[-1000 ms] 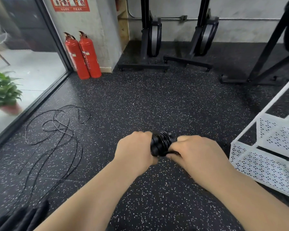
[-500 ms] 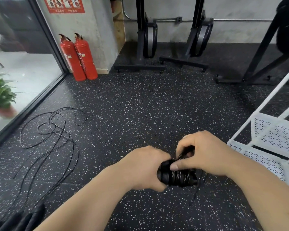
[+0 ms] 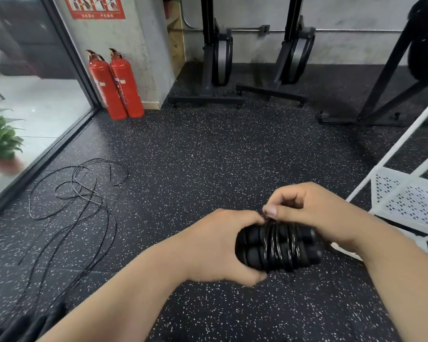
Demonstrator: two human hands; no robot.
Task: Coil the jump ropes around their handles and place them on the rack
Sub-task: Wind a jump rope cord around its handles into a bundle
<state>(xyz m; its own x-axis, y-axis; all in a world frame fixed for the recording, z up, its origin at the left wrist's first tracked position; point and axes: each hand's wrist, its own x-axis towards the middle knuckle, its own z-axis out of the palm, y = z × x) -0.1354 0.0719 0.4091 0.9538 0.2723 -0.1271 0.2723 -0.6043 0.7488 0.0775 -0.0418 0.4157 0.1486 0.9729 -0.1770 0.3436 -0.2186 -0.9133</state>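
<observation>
Two black handles (image 3: pixel 251 244) lie side by side, held level above the near part of the speckled floor (image 3: pixel 232 156), with rope (image 3: pixel 279 243) wound in tight turns round their middle. The left hand (image 3: pixel 215 245) grips their left end, fingers curled underneath. The right hand (image 3: pixel 316 215) covers the right end, and its thumb and bent fingers come together on top of the coil and pinch the rope there. The two hands nearly touch above the turns.

Just right of the right wrist stands the white rack (image 3: pixel 405 201). The near left corner of its perforated shelf is close beside that hand, and a slanted white post rises toward the right edge of the view.

A loose rope (image 3: pixel 79 193) sprawls in a tangle along the floor's left side, near the dark bottom rail of the glass wall (image 3: pixel 35 114), well apart from the hands. Its strands trail toward the near left corner. A wide band of floor separates the tangle from the rack and runs back to the far edge.

Two red extinguishers (image 3: pixel 116 85) stand upright at the far left corner, against a concrete pillar. Two black machines (image 3: pixel 220 58) stand along the far edge by the wall, and a black frame (image 3: pixel 381 77) plants its foot at the far right. A plant (image 3: pixel 0 141) sits beyond the glass.
</observation>
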